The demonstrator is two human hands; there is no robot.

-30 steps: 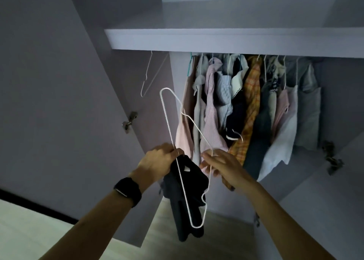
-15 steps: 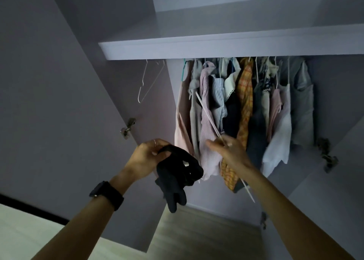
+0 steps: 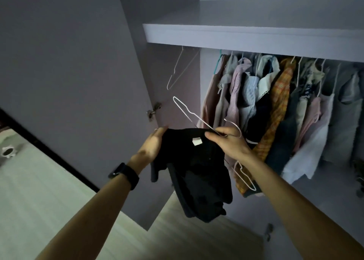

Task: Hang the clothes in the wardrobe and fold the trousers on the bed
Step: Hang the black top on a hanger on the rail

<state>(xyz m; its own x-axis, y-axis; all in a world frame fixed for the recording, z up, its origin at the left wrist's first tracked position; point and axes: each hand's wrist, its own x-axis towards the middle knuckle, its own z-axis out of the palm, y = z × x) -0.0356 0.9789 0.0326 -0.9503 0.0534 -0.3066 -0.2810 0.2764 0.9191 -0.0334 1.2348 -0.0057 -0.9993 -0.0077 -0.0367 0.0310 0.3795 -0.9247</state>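
A black garment (image 3: 199, 173) with a small white label hangs in front of the open wardrobe. My left hand (image 3: 152, 148) grips its left shoulder edge. My right hand (image 3: 228, 143) holds its collar on the right and also pinches a white wire hanger (image 3: 189, 114). One end of the hanger sticks up to the left, the hook curls above my fingers, and the other end shows below my wrist. Several clothes (image 3: 275, 110) hang on the rail at the right.
An empty white hanger (image 3: 176, 72) hangs at the rail's left end. A shelf (image 3: 236, 37) runs above the rail. The open wardrobe door (image 3: 78, 72) stands at the left with a hinge (image 3: 153, 110). Pale wooden floor (image 3: 187, 238) lies below.
The black garment, bunched in my left hand before, now spreads between both hands. My right hand has brought the hanger down to the collar. The view has shifted left.
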